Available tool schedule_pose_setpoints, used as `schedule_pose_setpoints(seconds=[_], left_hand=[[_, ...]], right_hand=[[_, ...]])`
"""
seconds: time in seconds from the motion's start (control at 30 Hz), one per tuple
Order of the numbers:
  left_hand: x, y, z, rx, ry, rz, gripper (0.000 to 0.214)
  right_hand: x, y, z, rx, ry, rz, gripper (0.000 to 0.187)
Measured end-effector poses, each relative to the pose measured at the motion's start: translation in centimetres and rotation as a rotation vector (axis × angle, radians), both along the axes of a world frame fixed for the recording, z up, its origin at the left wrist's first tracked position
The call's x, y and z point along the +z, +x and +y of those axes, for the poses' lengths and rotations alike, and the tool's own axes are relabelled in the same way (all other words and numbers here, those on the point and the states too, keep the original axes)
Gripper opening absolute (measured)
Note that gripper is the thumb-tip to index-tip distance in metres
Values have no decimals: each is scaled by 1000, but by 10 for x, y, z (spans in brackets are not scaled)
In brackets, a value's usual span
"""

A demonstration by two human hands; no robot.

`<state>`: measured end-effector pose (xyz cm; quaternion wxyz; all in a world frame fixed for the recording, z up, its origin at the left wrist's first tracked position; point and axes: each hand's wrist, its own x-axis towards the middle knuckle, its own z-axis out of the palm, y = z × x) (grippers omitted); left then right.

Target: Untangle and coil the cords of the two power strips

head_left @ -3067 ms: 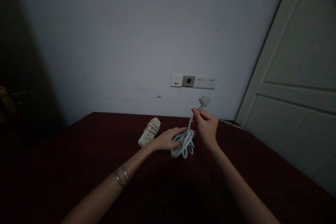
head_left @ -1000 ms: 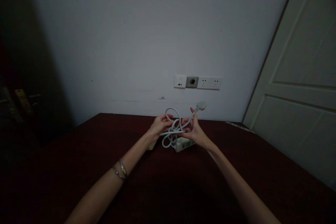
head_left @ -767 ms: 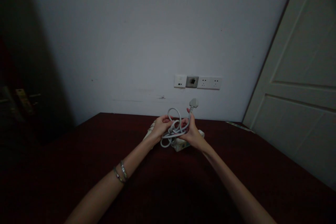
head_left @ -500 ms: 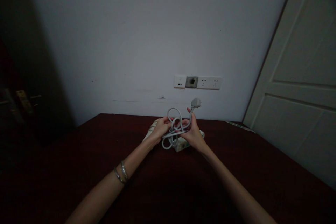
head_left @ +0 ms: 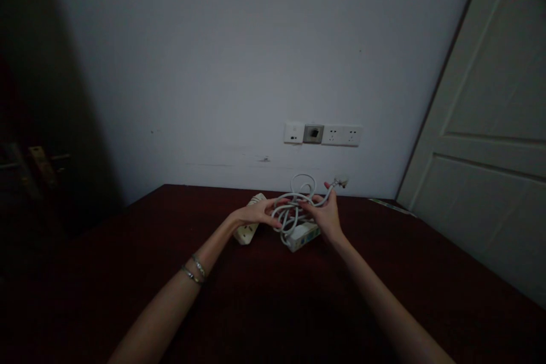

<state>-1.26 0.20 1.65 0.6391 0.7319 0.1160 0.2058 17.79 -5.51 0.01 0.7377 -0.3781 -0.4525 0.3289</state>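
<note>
Loops of a white power cord [head_left: 286, 217] hang tangled between my two hands, above the dark red table. My left hand [head_left: 258, 213] has its fingers and thumb around the left side of the loops. My right hand [head_left: 327, 217] grips the cord on the right, and the white plug [head_left: 341, 182] sticks up past its fingertips, blurred. Below the loops lies a white power strip [head_left: 302, 236], partly hidden by the cord and my right hand. A second, cream power strip [head_left: 246, 232] with cord wound on it lies under my left hand, which covers its middle.
The dark red table [head_left: 273, 301] meets a pale wall [head_left: 230, 68] at the back. Wall sockets [head_left: 341, 135] sit above the table's rear edge. A white panelled door [head_left: 486, 153] stands at the right, and a flat strip [head_left: 392, 206] lies by the right edge.
The plug has dropped and moved right with my right hand. The cord loops have spread and shifted right. My left hand has turned, uncovering more of the cream power strip.
</note>
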Motion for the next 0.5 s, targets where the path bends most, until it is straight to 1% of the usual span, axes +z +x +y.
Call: schedule_pose_setpoints(seconds=[0.1,0.17,0.2,0.33,0.5], left_hand=[[-3,0,2,-38,-15,-2,78],[-4,1,3,-65,-7,-6,81],[-4,2,3,-57,4,-13,78],[-7,9,3,87,85,-41,61],[-13,14,5,197,148,20,64]], right_hand=[[-4,3,3,-26,-45,40,102],[-6,5,4,-40,-80,115,98],[-7,6,5,-49,-97,160,96],[-14,10,9,-96,-134,283,90],[-20,12,13,-112,-96,325,84]])
